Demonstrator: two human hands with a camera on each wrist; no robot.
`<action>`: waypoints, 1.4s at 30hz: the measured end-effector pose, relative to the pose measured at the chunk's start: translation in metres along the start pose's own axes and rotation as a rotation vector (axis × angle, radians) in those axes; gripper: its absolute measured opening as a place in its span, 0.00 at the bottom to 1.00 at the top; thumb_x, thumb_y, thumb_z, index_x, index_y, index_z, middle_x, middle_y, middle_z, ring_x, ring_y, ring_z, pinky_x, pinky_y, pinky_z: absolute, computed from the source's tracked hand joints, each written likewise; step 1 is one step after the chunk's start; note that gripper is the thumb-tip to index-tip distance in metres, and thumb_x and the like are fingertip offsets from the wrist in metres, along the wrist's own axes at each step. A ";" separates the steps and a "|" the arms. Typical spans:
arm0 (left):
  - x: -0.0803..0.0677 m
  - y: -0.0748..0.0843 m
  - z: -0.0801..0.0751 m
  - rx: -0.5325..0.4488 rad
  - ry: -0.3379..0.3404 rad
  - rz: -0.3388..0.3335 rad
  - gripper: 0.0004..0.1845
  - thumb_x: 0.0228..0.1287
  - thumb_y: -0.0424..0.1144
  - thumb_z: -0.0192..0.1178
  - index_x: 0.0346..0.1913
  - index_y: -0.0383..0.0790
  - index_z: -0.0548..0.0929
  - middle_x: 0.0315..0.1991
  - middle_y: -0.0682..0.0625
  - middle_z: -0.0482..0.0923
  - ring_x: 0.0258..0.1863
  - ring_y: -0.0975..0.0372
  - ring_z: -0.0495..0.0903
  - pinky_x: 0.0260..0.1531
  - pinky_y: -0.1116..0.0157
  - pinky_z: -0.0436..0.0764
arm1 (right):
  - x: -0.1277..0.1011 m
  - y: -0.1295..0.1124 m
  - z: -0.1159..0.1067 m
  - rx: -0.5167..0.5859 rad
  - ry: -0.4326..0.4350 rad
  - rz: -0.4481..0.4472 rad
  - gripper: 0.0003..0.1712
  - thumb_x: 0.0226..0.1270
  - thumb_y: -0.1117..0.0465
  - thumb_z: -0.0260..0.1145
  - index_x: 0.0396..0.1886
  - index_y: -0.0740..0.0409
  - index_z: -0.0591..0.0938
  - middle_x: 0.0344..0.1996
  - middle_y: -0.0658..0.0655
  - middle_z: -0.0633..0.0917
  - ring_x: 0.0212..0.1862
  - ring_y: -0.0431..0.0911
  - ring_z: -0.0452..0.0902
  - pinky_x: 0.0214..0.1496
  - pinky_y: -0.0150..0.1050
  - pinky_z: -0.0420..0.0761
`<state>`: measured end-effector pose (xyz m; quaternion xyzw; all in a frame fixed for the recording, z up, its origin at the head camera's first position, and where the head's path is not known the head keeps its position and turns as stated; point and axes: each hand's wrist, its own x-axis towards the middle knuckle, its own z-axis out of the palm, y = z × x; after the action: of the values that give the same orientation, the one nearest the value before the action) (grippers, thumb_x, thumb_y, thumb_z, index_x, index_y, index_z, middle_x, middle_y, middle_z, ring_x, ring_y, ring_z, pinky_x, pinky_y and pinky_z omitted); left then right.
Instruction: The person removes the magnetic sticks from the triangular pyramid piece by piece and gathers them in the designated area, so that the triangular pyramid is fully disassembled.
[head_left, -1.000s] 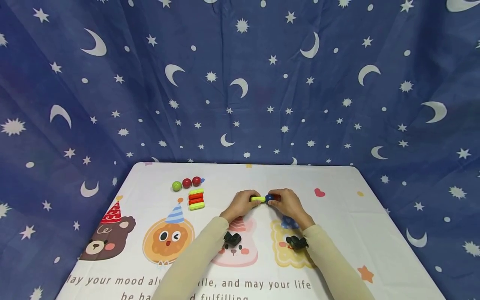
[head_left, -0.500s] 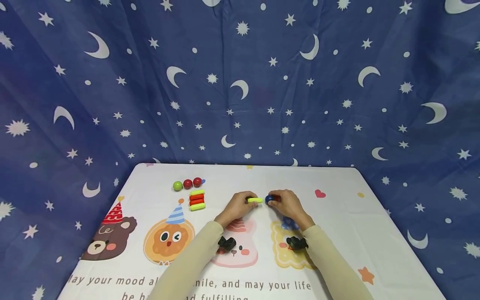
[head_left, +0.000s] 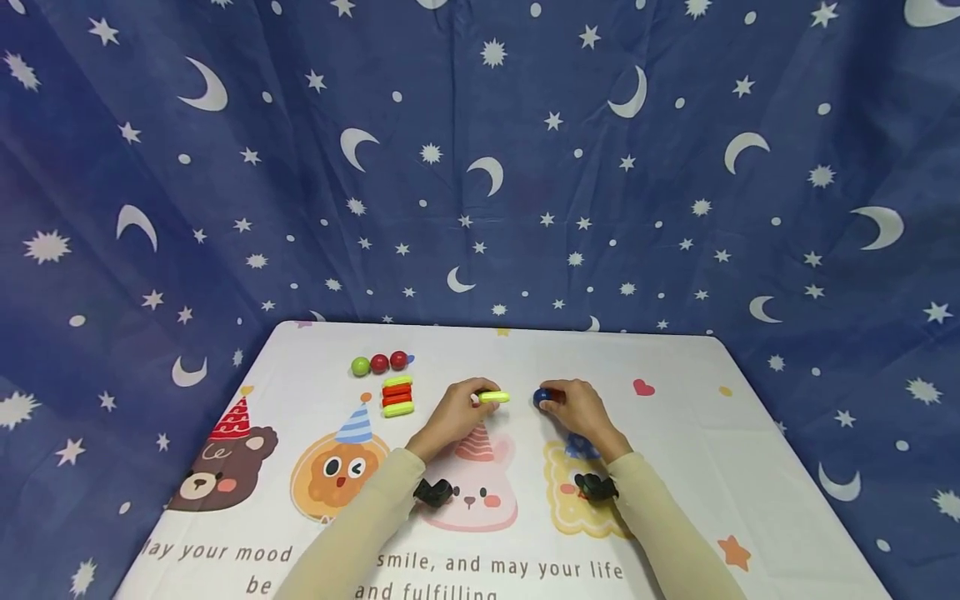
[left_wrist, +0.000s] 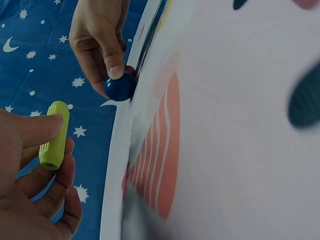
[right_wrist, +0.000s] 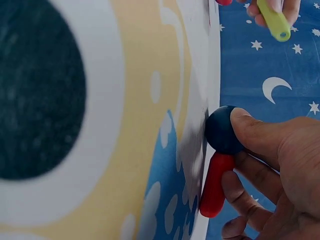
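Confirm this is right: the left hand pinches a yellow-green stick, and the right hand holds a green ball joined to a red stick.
One thing is wrong: the ball is dark blue, not green, as the right wrist view shows. The left hand does pinch the yellow-green stick, and the right hand holds the ball against the red stick.

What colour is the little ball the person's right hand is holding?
Dark blue. The ball sits joined to a red stick in the right hand, clearest in the right wrist view.

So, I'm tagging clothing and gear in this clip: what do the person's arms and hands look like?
Both arms wear long, plain cream-beige sleeves, the left sleeve and the right sleeve. A small black device is strapped at each wrist, the left device and the right device. The left hand and right hand are bare: no gloves; no rings can be made out.
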<state>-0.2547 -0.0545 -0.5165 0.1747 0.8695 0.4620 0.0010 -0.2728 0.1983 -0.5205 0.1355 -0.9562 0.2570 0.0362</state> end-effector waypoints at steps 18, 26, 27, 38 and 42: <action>-0.028 -0.013 -0.045 0.042 0.113 -0.048 0.11 0.61 0.38 0.69 0.47 0.50 0.85 0.43 0.56 0.84 0.42 0.63 0.78 0.49 0.59 0.75 | 0.003 0.002 -0.002 0.009 -0.004 0.005 0.20 0.59 0.54 0.74 0.51 0.52 0.86 0.34 0.53 0.86 0.35 0.45 0.74 0.41 0.42 0.75; -0.043 -0.020 -0.063 0.080 0.152 -0.070 0.10 0.60 0.41 0.69 0.45 0.51 0.85 0.41 0.55 0.85 0.41 0.63 0.79 0.51 0.57 0.76 | 0.000 -0.001 -0.001 0.007 0.001 0.012 0.20 0.59 0.55 0.74 0.51 0.53 0.86 0.36 0.54 0.87 0.36 0.46 0.75 0.43 0.44 0.77; -0.045 -0.021 -0.065 0.087 0.154 -0.072 0.10 0.61 0.41 0.69 0.45 0.51 0.85 0.41 0.55 0.85 0.42 0.62 0.79 0.50 0.57 0.77 | 0.000 0.000 -0.001 0.007 0.000 0.012 0.19 0.59 0.55 0.74 0.51 0.53 0.86 0.36 0.54 0.87 0.36 0.46 0.75 0.43 0.44 0.77; -0.060 -0.035 -0.084 0.130 0.217 -0.094 0.13 0.59 0.39 0.70 0.47 0.44 0.85 0.50 0.47 0.81 0.48 0.55 0.79 0.53 0.54 0.77 | 0.002 0.002 0.000 0.014 -0.004 0.015 0.20 0.59 0.55 0.74 0.52 0.52 0.86 0.29 0.51 0.84 0.33 0.45 0.72 0.38 0.39 0.72; -0.062 -0.040 -0.087 0.133 0.222 -0.116 0.13 0.58 0.39 0.71 0.45 0.43 0.85 0.51 0.46 0.82 0.47 0.54 0.80 0.53 0.54 0.77 | 0.001 0.001 0.000 0.008 -0.009 0.010 0.20 0.60 0.55 0.73 0.53 0.53 0.86 0.29 0.52 0.84 0.34 0.45 0.72 0.39 0.41 0.73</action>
<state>-0.2229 -0.1640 -0.5088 0.0717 0.9017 0.4188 -0.0801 -0.2747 0.1993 -0.5206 0.1319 -0.9559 0.2605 0.0302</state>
